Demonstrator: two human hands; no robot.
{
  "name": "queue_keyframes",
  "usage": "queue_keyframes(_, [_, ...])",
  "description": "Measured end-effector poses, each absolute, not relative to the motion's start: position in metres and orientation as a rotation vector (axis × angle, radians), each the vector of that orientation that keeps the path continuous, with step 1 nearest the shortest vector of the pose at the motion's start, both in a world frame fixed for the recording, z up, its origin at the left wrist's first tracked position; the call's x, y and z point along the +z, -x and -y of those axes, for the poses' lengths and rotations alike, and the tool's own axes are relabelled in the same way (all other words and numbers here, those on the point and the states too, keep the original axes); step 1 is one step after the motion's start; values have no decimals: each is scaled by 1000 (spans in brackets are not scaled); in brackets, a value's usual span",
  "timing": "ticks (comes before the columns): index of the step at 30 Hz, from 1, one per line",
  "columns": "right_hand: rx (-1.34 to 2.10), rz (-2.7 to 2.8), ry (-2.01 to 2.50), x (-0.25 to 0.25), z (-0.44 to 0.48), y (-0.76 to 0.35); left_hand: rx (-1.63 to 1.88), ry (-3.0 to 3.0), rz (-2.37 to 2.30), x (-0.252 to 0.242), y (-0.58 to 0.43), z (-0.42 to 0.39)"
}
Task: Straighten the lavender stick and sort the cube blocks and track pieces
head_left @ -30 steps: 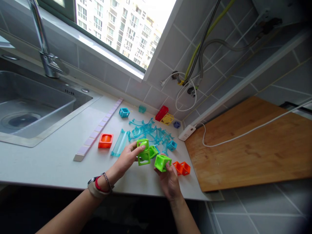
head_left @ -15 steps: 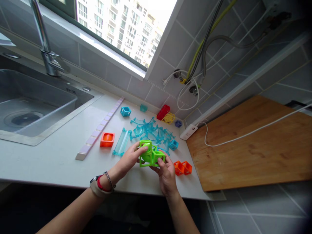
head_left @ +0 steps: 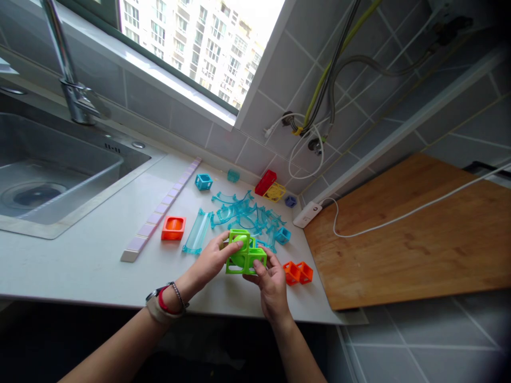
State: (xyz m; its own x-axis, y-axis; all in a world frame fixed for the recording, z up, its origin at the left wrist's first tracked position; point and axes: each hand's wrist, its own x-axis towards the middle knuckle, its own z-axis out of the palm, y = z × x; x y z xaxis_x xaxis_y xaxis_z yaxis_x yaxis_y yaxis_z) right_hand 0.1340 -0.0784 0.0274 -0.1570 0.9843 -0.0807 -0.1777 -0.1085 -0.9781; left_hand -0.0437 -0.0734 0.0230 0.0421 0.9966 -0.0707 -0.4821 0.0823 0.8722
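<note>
A cluster of green hollow cubes stands near the front of the white counter. My left hand grips the cluster's left stack, thumb on its top cube. My right hand pinches a green cube against the cluster's right side, fingers on its top. Behind them lies a pile of clear blue track pieces.
Two orange cubes sit right of my hands, an orange block and a clear blue chute to the left. A pale tile strip, a sink, a wooden board and a white power strip surround them.
My right hand has brought its green cube leftward and up against the green stack held by my left hand. The left hand stays in place.
</note>
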Motion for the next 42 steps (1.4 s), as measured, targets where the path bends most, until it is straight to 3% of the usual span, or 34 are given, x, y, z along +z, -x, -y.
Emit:
queue_keyframes(14, [1452, 1170, 1040, 22, 80, -135, 1323, -815, -813, 21, 44, 75])
queue_keyframes(27, [1346, 1400, 1021, 0, 82, -155, 1217, -1373, -983, 29, 54, 85])
queue_keyframes(42, [987, 1825, 1157, -7, 79, -176, 999, -1609, -1054, 26, 66, 88])
